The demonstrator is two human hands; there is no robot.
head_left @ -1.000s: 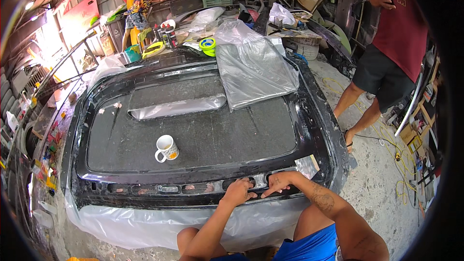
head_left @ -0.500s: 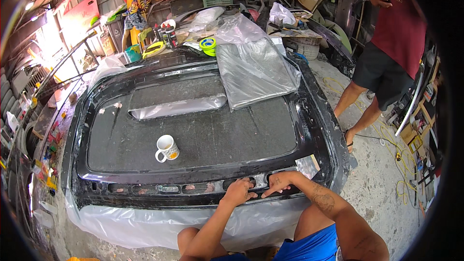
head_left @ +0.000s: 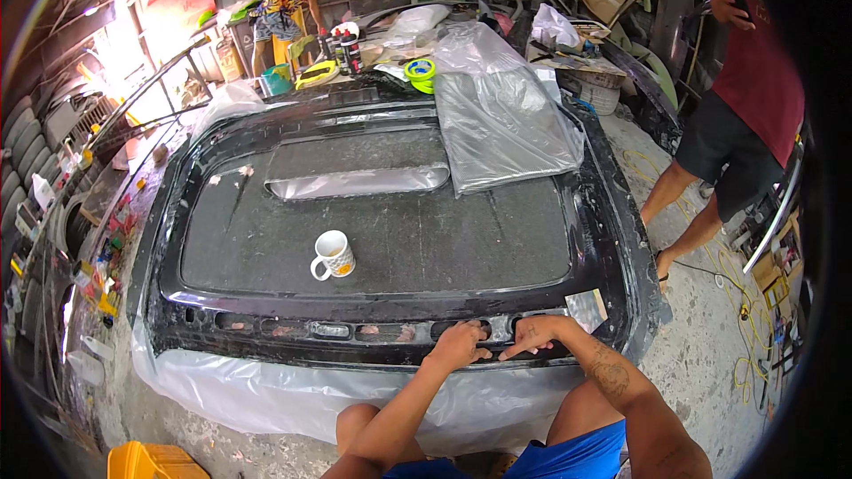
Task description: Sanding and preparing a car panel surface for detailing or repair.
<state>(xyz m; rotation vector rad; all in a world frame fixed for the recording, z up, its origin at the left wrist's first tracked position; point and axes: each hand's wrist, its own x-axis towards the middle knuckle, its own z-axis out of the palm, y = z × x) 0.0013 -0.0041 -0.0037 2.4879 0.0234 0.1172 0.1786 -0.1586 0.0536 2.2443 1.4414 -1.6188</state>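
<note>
A large black moulded vehicle panel (head_left: 355, 302) lies in front of me, with a row of oval recesses along its near edge. My left hand (head_left: 460, 344) rests on that edge, its fingers bent into a recess and its thumb pointing right. Close beside it, my right hand (head_left: 538, 333) has one finger stretched toward the left thumb; its other fingers curl down at the neighbouring recess. Whatever either hand pinches is hidden. A small pale rectangular sheet (head_left: 587, 310) lies just beyond my right hand. Further left, a white patterned mug (head_left: 334, 255) stands on the panel.
Folded clear plastic sheeting (head_left: 506, 129) covers the panel's far right. Rolls of green tape (head_left: 420, 75) and dark bottles (head_left: 348, 51) stand behind it. A person in a maroon shirt (head_left: 765, 80) stands at right; another person (head_left: 291, 4) works at the back. A yellow cable (head_left: 750, 328) crosses the floor.
The whole view has shifted, so the panel and hands appear further right. Both hands keep nearly the same place on the panel. At the back, the other person's arm has lowered.
</note>
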